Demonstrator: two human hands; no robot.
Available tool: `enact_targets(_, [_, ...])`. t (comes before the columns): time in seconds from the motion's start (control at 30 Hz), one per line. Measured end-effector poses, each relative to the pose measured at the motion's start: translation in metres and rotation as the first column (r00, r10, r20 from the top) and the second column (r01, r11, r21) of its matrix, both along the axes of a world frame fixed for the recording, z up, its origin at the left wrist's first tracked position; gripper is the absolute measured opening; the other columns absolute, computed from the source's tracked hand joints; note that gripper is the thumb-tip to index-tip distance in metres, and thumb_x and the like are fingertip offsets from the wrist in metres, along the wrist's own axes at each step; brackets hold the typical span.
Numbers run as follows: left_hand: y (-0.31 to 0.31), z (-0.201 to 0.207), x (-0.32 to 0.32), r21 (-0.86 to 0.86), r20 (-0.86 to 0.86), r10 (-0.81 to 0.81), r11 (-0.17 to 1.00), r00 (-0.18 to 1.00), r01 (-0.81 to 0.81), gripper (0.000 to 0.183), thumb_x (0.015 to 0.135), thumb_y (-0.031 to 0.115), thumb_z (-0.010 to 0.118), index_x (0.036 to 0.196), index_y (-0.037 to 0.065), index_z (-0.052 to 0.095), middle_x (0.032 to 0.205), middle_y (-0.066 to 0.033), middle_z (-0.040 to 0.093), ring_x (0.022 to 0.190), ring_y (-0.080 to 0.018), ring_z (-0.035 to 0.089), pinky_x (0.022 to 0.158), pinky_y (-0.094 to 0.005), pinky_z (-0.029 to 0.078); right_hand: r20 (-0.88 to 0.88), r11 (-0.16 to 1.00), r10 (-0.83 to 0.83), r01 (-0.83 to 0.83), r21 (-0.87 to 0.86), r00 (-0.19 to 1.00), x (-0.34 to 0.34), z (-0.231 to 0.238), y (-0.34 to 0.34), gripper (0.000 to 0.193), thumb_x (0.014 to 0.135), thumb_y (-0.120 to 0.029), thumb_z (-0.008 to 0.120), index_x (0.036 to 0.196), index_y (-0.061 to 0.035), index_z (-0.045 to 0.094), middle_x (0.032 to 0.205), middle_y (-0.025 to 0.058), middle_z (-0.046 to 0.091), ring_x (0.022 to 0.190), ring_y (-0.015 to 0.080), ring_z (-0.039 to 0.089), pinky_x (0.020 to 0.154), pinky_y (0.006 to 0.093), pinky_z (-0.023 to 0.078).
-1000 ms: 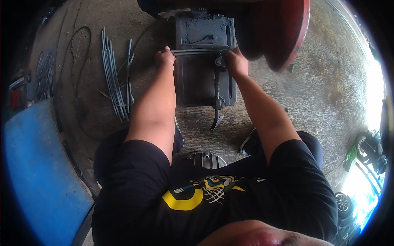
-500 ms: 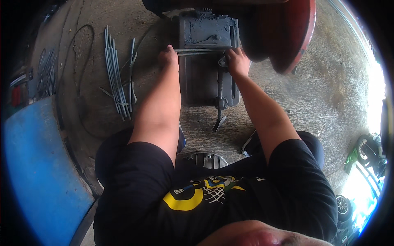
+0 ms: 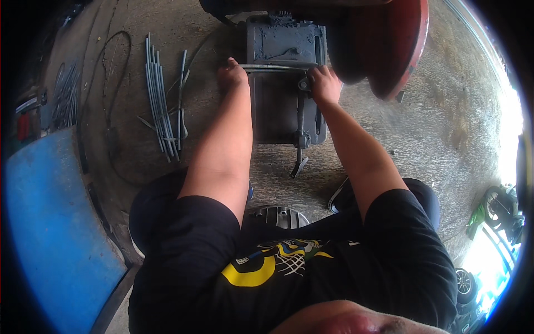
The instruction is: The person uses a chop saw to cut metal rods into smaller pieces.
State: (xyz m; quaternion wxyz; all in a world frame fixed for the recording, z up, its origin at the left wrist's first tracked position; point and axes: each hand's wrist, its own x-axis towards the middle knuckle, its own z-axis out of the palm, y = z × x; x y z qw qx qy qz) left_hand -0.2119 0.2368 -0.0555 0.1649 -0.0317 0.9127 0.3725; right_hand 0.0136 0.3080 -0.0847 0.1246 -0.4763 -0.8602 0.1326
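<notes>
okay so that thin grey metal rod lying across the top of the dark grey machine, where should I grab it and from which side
Grip the thin grey metal rod at its two ends, from the near side with palms down. It lies crosswise over the dark grey machine block, and only its ends overhang. The left hand and right hand sit there already, one at each end.

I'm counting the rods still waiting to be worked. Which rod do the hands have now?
The thin grey rod lying across the dark machine, left hand and right hand at its ends. The other rods lie bundled on the floor, untouched.
</notes>
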Motion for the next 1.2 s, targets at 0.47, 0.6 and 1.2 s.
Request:
enact_targets(0.47, [-0.004,0.029,0.011,0.401,-0.054,-0.001,0.916,0.999,0.022,0.031,0.096,0.026,0.049,0.097,-0.004,0.051,0.088,-0.0167,0.059,0.077,-0.0236,0.062,0.073,-0.0333,0.051,-0.096,0.967,-0.253,0.255,0.012,0.963,0.005,0.002,-0.019,0.046,0.077,-0.038,0.068,0.115,-0.0140,0.056,0.116,0.0128,0.055,0.114,0.0317,0.047,0.094,0.0474,0.033])
enact_targets(0.6, [0.002,0.042,0.020,0.686,0.008,0.003,0.727,1.000,-0.008,0.027,0.099,0.020,0.041,0.102,-0.006,0.046,0.091,-0.0157,0.056,0.076,-0.0199,0.062,0.070,-0.0298,0.057,-0.140,0.934,-0.357,0.356,-0.032,0.924,0.012,-0.010,-0.014,0.048,0.079,-0.041,0.065,0.116,-0.0118,0.055,0.117,0.0136,0.055,0.113,0.0336,0.047,0.094,0.0483,0.033])
enact_targets(1.2, [-0.101,-0.033,-0.075,0.475,0.185,0.637,0.609,0.749,-0.635,0.033,0.089,0.020,0.058,0.103,-0.009,0.054,0.102,-0.0230,0.061,0.084,-0.0322,0.067,0.064,-0.0333,0.060,-0.169,0.902,-0.427,0.406,-0.144,0.888,0.022,-0.013,-0.009,0.029,0.083,-0.034,0.062,0.090,-0.0060,0.060,0.091,0.0170,0.065,0.094,0.0366,0.059,0.080,0.0491,0.043])
